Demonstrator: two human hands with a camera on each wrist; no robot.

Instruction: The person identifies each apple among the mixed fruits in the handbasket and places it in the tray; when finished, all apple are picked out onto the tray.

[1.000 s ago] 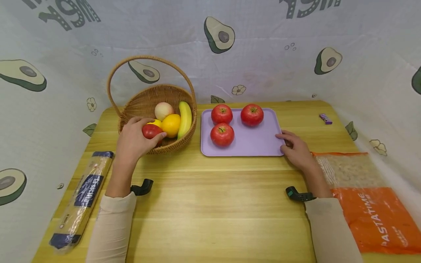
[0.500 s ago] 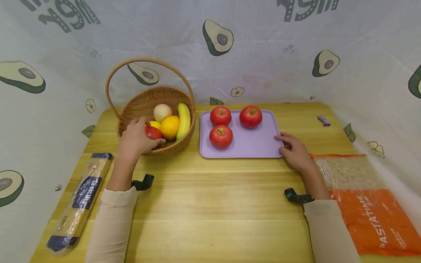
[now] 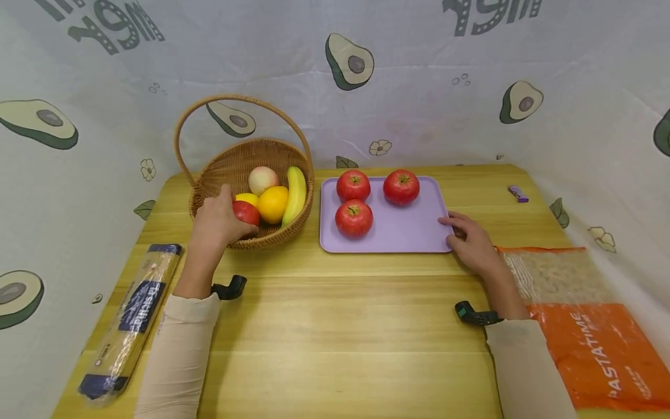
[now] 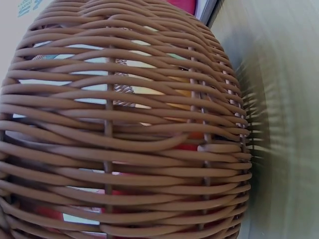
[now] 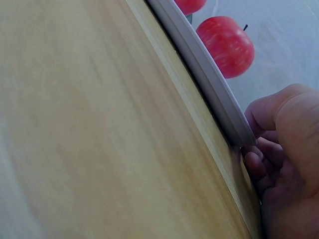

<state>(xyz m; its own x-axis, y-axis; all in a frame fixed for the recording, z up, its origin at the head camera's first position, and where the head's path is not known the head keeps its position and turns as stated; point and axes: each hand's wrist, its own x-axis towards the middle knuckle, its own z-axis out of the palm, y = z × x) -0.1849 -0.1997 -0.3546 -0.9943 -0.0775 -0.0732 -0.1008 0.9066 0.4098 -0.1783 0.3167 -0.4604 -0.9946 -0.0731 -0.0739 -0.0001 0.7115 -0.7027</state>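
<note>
My left hand (image 3: 214, 218) reaches over the near left rim of a wicker basket (image 3: 282, 237), beside a smooth red apple (image 3: 246, 213) lying inside. Its thumb lies by the apple's near side, and the index finger is raised away from the fruit. In the left wrist view, the basket's woven wall (image 4: 124, 149) fills most of the picture and hides the hand's work. On the right, my right hand (image 3: 471, 241) pinches the edge of a lilac tray (image 3: 408, 227), its thumb at the rim (image 5: 234, 124). Several red apples (image 3: 353, 219) sit on that tray.
A peach (image 3: 263, 180), a lemon (image 3: 247, 199), an orange (image 3: 273, 205) and a banana (image 3: 295, 195) share the basket under its tall handle (image 3: 235, 98). Pasta packs lie at the left (image 3: 131, 320) and right (image 3: 597, 343). A small purple wrapper (image 3: 518, 194) lies back right.
The left fingers have spread and drawn back off the top of the red apple, leaving it more exposed in the basket. The right hand stays at the tray edge.
</note>
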